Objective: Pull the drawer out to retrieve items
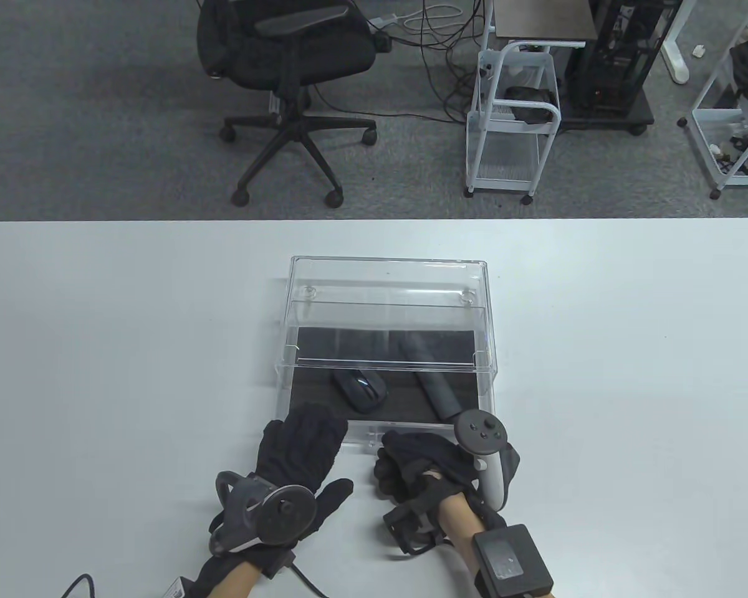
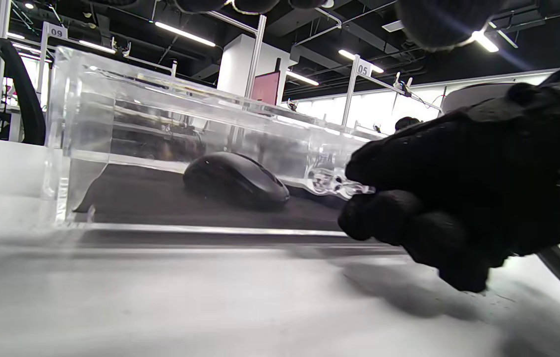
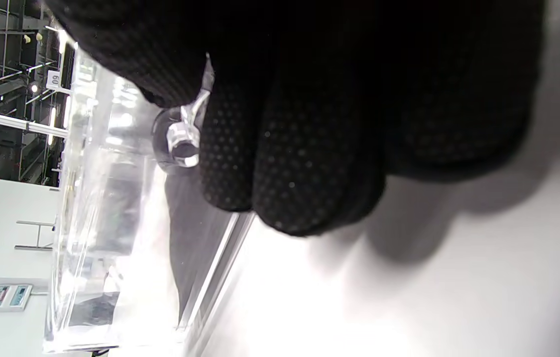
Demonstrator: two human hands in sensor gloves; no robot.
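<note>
A clear acrylic drawer box [image 1: 386, 274] stands mid-table, its drawer [image 1: 287, 398] pulled partly out toward me. On the drawer's black mat lie a black mouse [image 1: 360, 389] and a dark grey cylinder [image 1: 433, 380]. My right hand [image 1: 391, 461] grips the drawer's clear handle [image 3: 181, 136], fingers curled around it; the handle [image 2: 332, 183] and that hand [image 2: 458, 198] also show in the left wrist view. My left hand [image 1: 305, 430] lies flat and open on the table, fingertips at the drawer's front left. The mouse [image 2: 235, 181] sits just behind the drawer front.
The white table [image 1: 100, 342] spreads wide on both sides of the box. A cable [image 1: 75, 585] lies at the near left edge. Beyond the far edge stand an office chair [image 1: 287, 56] and a white cart [image 1: 514, 118] on the floor.
</note>
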